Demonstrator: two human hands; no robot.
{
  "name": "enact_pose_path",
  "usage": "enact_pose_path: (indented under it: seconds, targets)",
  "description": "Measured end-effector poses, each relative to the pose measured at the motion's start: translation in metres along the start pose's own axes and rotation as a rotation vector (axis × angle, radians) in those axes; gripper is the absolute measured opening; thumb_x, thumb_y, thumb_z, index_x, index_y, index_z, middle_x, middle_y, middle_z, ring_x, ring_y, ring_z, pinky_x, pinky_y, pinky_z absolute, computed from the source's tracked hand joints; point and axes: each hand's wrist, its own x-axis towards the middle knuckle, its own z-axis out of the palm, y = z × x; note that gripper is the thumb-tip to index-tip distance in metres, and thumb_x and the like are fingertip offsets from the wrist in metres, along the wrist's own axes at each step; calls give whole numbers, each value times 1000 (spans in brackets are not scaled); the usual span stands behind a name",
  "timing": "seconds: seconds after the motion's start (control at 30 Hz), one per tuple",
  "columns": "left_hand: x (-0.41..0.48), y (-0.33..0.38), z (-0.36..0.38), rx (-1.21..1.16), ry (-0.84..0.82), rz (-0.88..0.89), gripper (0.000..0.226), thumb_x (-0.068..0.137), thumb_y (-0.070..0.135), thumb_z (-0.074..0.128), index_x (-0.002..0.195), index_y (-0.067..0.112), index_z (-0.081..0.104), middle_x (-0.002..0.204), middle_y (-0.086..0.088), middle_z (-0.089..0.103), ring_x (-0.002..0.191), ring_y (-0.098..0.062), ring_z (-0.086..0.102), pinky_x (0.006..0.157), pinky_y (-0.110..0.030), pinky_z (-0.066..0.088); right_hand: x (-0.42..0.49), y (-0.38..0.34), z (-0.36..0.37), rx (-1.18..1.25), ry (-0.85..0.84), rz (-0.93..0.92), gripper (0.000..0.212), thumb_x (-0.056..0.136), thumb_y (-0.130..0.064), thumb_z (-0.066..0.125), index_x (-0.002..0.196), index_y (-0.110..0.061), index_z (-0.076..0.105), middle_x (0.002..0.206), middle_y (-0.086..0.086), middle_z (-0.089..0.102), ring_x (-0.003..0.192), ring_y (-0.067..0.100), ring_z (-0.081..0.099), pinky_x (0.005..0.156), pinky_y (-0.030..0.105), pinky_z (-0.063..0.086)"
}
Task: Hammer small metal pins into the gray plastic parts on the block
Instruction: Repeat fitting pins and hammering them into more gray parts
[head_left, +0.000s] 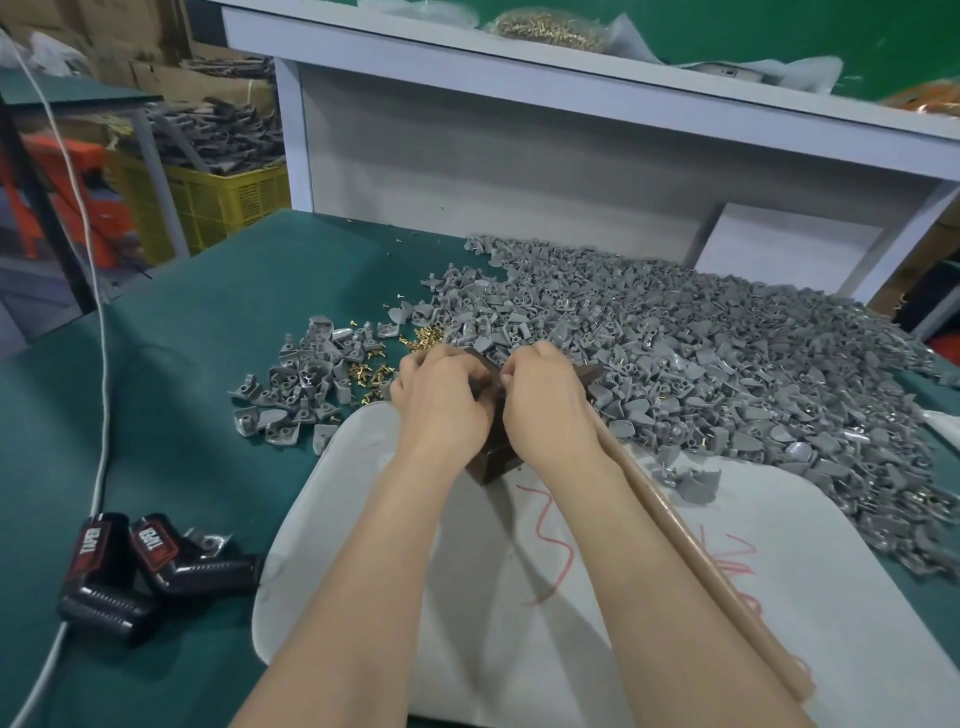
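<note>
Evidently a part is being seated, since both hands meet over the top of the dark block (485, 464), which stands on the white pad (363, 519), probably there to cushion the blows. The left hand (441, 400) curls over the block's left upper edge, seemingly to steady it. The right hand (545, 400) has its fingertips bent in to the block's top middle. Whatever part or pin they pinch there is hidden. The hammer (701, 561) passes under the right palm, its dark head showing just right of the block and its handle trailing back along the forearm. I judge it is kept in the grip so striking can follow at once.

Supplies lie within reach. Loose brass pins (374, 371) are just left of the block, with a small pile of gray parts (296, 379) further left. The big heap of gray parts (727, 353) spreads behind and right of the block. Two black tools (135, 566) lie well left of the block and nearer the person, out of the way.
</note>
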Motion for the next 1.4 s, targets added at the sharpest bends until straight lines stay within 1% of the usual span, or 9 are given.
enact_pose_path:
  seconds: [0.17,0.33,0.6,0.7,0.87,1.0,1.17,1.3,1.4]
  targets:
    - [0,1,1,24,16,27,14,88,19,57,92,19,71,118,4,58,120,-26,32,84,-29,18,2,-3,-3,-49,-6,-33,24,95,-5,41,115,-8,53,120,9,51,112,23,47,94,27,33]
    - [0,1,2,21,31,44,13,88,19,58,90,18,71,115,5,60,119,-25,33,81,-27,17,6,-3,-6,-28,-63,19,21,93,-6,45,111,-8,56,119,10,52,111,25,50,90,29,37]
    - [-1,0,2,4,37,44,13,89,22,59,92,16,70,116,5,60,121,-25,32,87,-28,18,11,-1,-6,71,-112,137,17,93,-12,50,104,-8,62,113,11,55,103,27,54,81,29,39]
    - [-1,0,2,6,41,41,11,88,23,61,90,17,70,116,6,60,121,-25,33,88,-29,20,11,0,-4,136,-111,163,15,92,-12,51,99,-10,64,109,11,59,100,28,55,78,29,39]
    - [1,-1,1,14,27,14,6,87,24,64,87,22,70,115,10,59,121,-24,33,90,-31,21,4,14,-11,406,-100,194,20,94,-15,52,99,-15,71,104,1,68,99,18,58,85,25,40]
    - [1,-2,2,30,20,16,5,86,27,65,87,23,69,116,10,59,123,-25,33,95,-33,23,2,20,-12,519,-64,227,20,93,-13,53,102,-16,71,100,0,69,96,16,61,90,30,46]
    - [1,-2,2,29,25,20,8,87,25,63,88,23,70,118,10,59,123,-25,32,94,-33,23,1,16,-7,439,-39,144,12,89,-17,59,95,-18,70,96,-4,68,85,8,54,79,14,35]
    - [1,-2,2,29,25,17,8,88,25,62,89,23,70,118,10,59,122,-25,32,92,-32,22,1,14,-4,404,-43,147,11,89,-18,59,92,-15,69,98,2,66,94,17,57,88,28,42]
    - [1,-2,3,38,25,20,8,88,24,62,88,23,70,118,10,59,123,-25,32,93,-33,23,2,13,-4,386,-44,153,11,89,-19,58,92,-15,68,99,3,65,95,19,57,89,32,43]
